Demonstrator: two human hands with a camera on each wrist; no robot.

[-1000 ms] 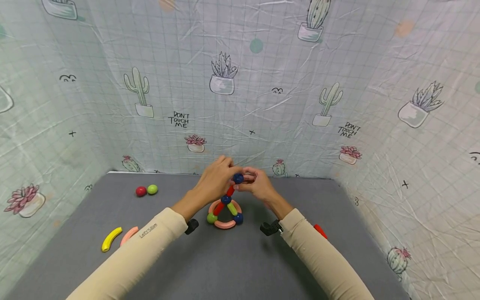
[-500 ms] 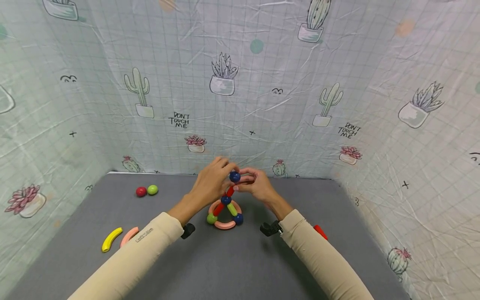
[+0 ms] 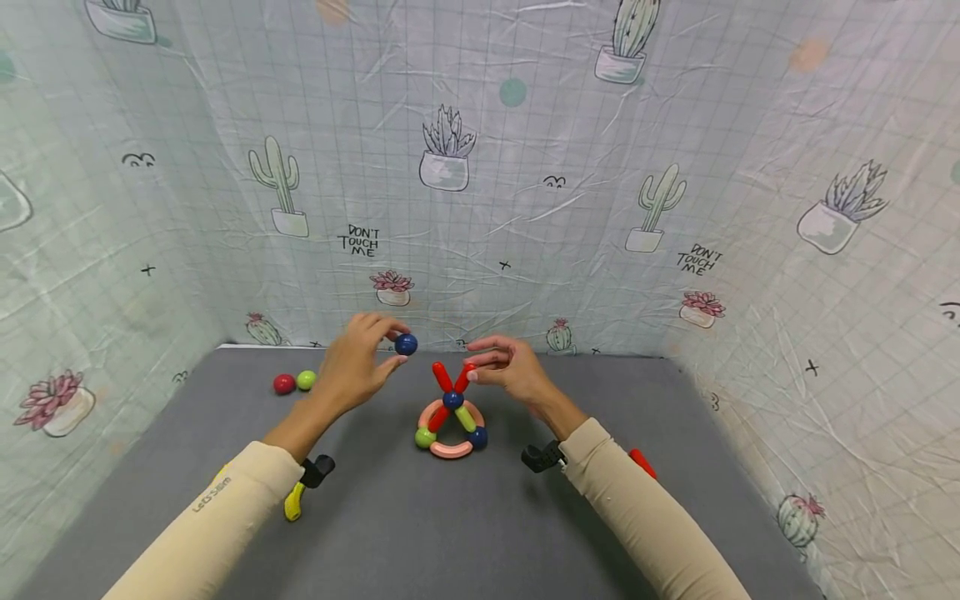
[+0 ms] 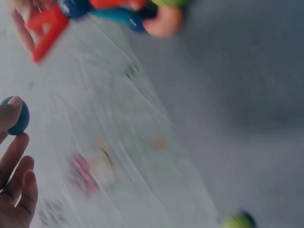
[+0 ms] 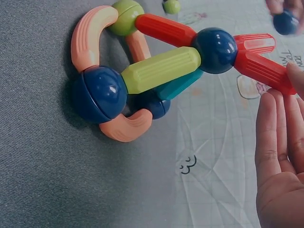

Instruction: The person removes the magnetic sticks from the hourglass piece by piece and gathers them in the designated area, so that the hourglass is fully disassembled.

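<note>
Moved left since the earlier frame, a blue ball [image 3: 406,344] is now pinched in the left hand [image 3: 356,362], in the air and well apart from the rod-and-ball structure [image 3: 466,419]. Standing midway between the left and right edges of the grey surface [image 3: 450,533], in front of the back edge, this structure bears two red rods [image 3: 441,375] slanting up from its top joint [image 3: 453,401], and the right hand [image 3: 517,367] pinches the tip of the right one between thumb and fingers. Near the back left corner, a red ball [image 3: 283,384] and a green ball [image 3: 306,380] sit side by side
</note>
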